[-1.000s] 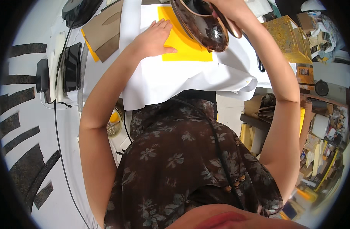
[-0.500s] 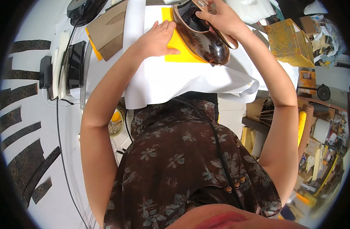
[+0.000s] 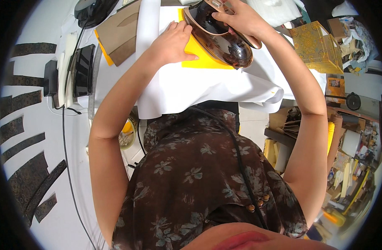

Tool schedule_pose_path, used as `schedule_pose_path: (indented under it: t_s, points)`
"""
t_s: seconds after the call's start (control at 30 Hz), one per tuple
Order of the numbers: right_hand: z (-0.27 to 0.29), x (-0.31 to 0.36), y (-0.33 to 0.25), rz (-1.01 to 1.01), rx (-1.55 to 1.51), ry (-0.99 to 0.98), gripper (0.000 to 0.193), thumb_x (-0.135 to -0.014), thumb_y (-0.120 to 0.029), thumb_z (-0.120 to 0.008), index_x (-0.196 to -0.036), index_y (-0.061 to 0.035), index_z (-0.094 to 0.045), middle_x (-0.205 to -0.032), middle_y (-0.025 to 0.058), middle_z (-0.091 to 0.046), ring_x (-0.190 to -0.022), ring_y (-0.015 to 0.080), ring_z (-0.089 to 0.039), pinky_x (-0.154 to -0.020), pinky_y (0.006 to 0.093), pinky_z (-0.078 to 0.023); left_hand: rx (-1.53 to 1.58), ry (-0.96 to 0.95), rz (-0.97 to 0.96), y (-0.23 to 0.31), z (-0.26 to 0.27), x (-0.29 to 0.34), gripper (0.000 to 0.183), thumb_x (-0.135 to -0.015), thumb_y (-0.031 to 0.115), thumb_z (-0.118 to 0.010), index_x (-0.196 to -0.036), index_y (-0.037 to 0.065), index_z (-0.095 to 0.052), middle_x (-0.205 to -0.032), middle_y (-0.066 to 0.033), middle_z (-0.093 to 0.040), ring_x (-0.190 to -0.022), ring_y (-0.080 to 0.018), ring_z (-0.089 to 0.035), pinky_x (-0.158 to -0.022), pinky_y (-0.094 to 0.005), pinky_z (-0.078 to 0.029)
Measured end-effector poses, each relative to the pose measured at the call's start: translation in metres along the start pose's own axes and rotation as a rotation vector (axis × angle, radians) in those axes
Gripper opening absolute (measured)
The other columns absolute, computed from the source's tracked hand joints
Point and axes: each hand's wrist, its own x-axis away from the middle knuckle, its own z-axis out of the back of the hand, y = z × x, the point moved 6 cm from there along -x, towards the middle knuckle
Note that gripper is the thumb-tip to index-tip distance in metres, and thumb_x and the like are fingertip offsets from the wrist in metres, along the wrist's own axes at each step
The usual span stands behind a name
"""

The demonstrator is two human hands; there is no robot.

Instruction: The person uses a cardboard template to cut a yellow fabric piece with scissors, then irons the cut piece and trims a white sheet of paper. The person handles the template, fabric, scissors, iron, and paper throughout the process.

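Note:
A dark brown, glossy clothes iron [image 3: 234,49] rests on a bright yellow sheet [image 3: 205,62], its rounded end toward me and overhanging the sheet's right side. My right hand [image 3: 247,20] is wrapped round the iron's handle. To its left, my left hand [image 3: 171,42] lies on the yellow sheet with the thumb spread from the fingers, close to the iron's left edge. White paper or cloth [image 3: 186,89] spreads beneath the sheet and curls up at its near right corner. The iron covers part of the yellow sheet.
Brown-grey cut pieces [image 3: 122,35] lie left of the white roll [image 3: 147,91]. Farther left are a black tray-like object [image 3: 83,71] and a hanging cable [image 3: 64,137]. A gold patterned box [image 3: 316,46] stands at the right, above crowded shelves [image 3: 349,166].
The iron has turned slightly: its far part has shifted left toward my left hand, and its near end has moved a little right and away. My left hand stays almost in place.

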Motion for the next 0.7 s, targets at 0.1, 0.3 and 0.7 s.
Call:
schedule_pose_path:
  t_s: [0.1, 0.3, 0.7]
  points:
    - [0.002, 0.005, -0.012, -0.046, -0.08, -0.051, 0.056, -0.09, -0.034, -0.069, -0.128, 0.0021, -0.05, -0.096, 0.0228, -0.07, -0.075, 0.0301, -0.071, -0.072, 0.0409, -0.056, -0.07, 0.059, -0.065, 0.002, 0.002, 0.006, 0.074, -0.075, 0.045, -0.083, -0.122, -0.006, -0.057, -0.121, -0.0218, -0.058, -0.123, -0.0365, -0.053, -0.119, -0.0473, -0.03]
    - [0.002, 0.005, -0.015, -0.021, -0.102, -0.065, 0.048, -0.091, -0.029, -0.068, -0.125, 0.0017, -0.05, -0.088, 0.0193, -0.069, -0.063, 0.0254, -0.068, -0.062, 0.0382, -0.055, -0.046, 0.115, -0.153, -0.004, 0.006, 0.019, 0.067, -0.073, 0.04, -0.084, -0.119, -0.004, -0.063, -0.111, -0.0174, -0.066, -0.116, -0.0328, -0.06, -0.121, -0.0515, -0.024]
    - [-0.006, 0.0, -0.007, 0.106, 0.049, 0.056, 0.048, -0.091, -0.033, -0.064, -0.123, -0.0002, -0.05, -0.097, 0.0278, -0.069, -0.081, 0.0401, -0.07, -0.079, 0.0466, -0.054, -0.008, 0.138, -0.14, -0.007, 0.005, 0.022, 0.061, -0.074, 0.035, -0.086, -0.118, -0.002, -0.063, -0.12, -0.0171, -0.064, -0.12, -0.0327, -0.058, -0.121, -0.0563, -0.024]
